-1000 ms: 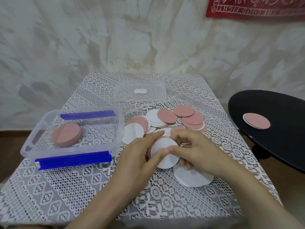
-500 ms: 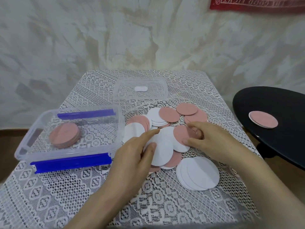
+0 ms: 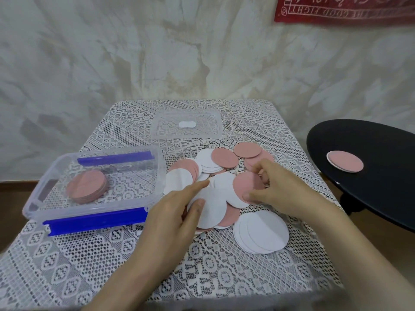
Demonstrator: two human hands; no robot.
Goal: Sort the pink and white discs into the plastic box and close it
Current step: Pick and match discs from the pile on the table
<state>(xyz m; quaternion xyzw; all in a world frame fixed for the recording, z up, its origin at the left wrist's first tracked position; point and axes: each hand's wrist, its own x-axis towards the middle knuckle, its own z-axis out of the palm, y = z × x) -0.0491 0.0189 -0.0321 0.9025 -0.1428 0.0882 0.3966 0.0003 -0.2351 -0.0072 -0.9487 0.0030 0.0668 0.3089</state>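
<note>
Lace table (image 3: 107, 268): one box (image 3: 89, 204), one pinched disc (image 3: 243, 185)

I am pinching a pink round disc (image 3: 244, 187) between the thumb and curled fingers (image 3: 266, 173) of my right hand (image 3: 283, 194), in the middle of the loose pile of pink and white discs (image 3: 224, 158) on the lace-covered counter (image 3: 107, 265). My left hand (image 3: 175, 216) is lying with straight fingers on a white round disc (image 3: 212, 212) in that pile. A stack of white discs (image 3: 262, 234) is sitting just beside my right wrist. On my left, the clear plastic box with blue clips (image 3: 94, 221) is standing open, holding a stack of pink discs (image 3: 86, 187). A clear plastic lid (image 3: 157, 133) is lying at the counter's far side.
</note>
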